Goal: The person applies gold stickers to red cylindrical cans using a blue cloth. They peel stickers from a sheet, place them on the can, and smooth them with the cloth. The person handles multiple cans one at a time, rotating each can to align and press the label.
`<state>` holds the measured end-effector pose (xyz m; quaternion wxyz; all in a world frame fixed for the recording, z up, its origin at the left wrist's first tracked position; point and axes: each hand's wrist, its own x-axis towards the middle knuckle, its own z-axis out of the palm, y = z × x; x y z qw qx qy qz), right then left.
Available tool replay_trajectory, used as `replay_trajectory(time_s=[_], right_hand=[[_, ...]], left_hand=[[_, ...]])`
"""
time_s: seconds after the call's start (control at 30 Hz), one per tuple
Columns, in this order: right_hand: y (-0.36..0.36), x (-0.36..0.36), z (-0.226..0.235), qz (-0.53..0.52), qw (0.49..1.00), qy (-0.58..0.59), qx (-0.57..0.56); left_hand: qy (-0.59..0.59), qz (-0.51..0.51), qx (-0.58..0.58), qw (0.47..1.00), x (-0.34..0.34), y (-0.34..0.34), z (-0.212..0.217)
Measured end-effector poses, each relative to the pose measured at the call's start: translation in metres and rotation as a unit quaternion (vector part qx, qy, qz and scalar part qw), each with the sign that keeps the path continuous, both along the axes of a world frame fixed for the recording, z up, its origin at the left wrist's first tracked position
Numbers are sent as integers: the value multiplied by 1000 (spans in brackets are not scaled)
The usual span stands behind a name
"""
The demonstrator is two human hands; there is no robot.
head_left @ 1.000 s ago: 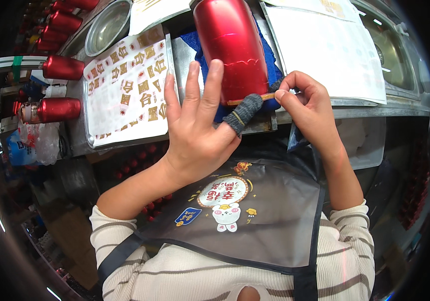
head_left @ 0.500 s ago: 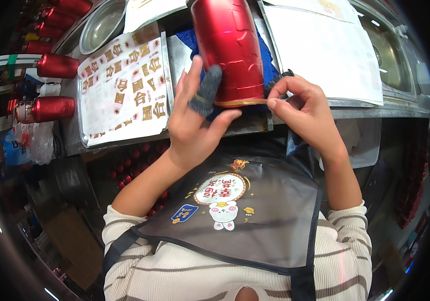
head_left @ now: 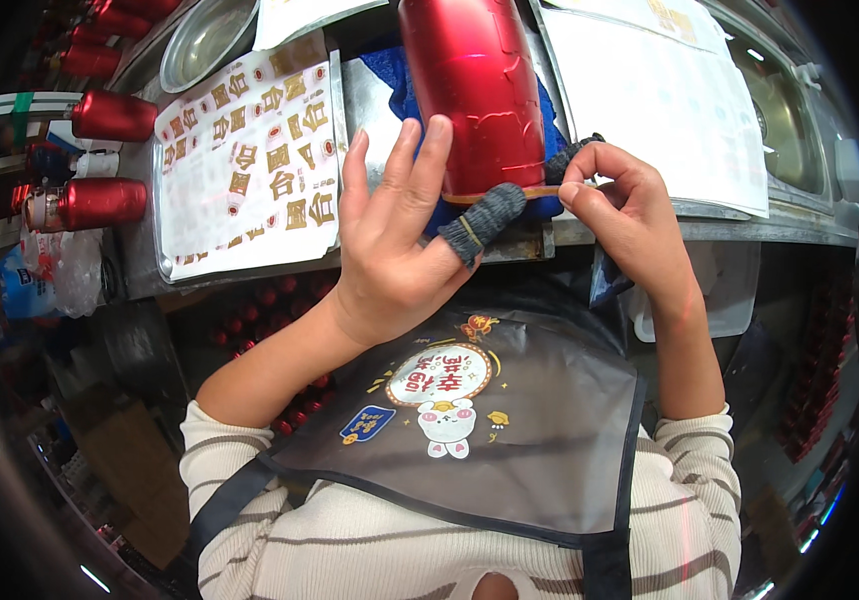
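A shiny red metal bottle (head_left: 484, 100) with a raised pattern lies on a blue cloth (head_left: 386, 82), its near end toward me. A narrow orange-brown strip (head_left: 544, 191) runs across that end. Between thumb and index finger, my right hand (head_left: 637, 205) pinches the strip's right end. My left hand (head_left: 397, 225) is open, fingers spread beside the bottle's left side. A dark grey knitted finger sleeve (head_left: 484, 222) covers its index finger, which rests against the strip; the left thumb is mostly hidden. Another dark grey finger sleeve (head_left: 561, 162) shows behind my right hand.
On the left stands a tray (head_left: 335, 120) lined with gold-printed paper, below a metal bowl (head_left: 211, 42). White sheets (head_left: 664, 110) cover the right side beside a metal basin (head_left: 789, 120). More red bottles (head_left: 104, 203) stand at far left. The counter's front edge (head_left: 509, 247) lies below my hands.
My left hand has turned and its sleeved index finger has come from the bottle's left side onto the strip. The bottle and my right hand have shifted slightly right in view.
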<state>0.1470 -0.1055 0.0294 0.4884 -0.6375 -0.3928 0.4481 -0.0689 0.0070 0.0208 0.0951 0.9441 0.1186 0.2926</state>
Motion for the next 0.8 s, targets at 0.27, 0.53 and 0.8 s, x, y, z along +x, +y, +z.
replay_trajectory(time_s=[0.27,0.53,0.8], right_hand=[[3,-2,-4,0,1000,-14,4],[0,-4,3,19,1000,20,-5],[-3,2,8,13,999,42,-12]], left_hand=[[-51,70,70,994,36,-5,-2],[-78,76,-146,983,-9,-4,-19],[-27,35,-49,998,-20,-5,-23]])
